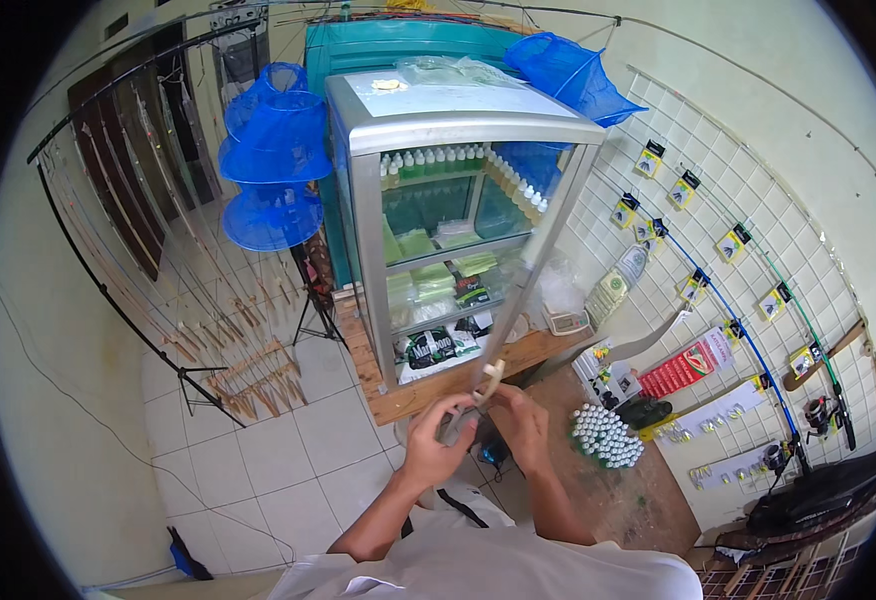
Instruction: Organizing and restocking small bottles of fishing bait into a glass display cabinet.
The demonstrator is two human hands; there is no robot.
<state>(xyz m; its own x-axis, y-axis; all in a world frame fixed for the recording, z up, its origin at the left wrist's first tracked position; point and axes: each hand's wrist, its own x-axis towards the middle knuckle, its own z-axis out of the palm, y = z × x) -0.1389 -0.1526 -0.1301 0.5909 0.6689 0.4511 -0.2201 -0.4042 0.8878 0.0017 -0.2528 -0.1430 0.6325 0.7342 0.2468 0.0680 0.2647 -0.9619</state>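
In front of the glass cabinet [368,250], my two hands are close together at chest height. The fingers of my left hand [436,445] are curled round a grey piece [454,428], whose kind I cannot make out. Just above the fingers a small cream-coloured curved piece [492,376] sticks up, near the cabinet's lower front edge. My right hand [522,430] is bent inward beside it, its fingertips at the base of the cream piece. Its grip is partly hidden.
Small white-capped bottles [607,437] stand grouped on a brown tabletop [626,508] at right. Fishing rods [758,350] and small packets hang on a white wire grid [608,150]. Blue nets [276,160] hang left of the cabinet, near a black rack [88,270] of rods.
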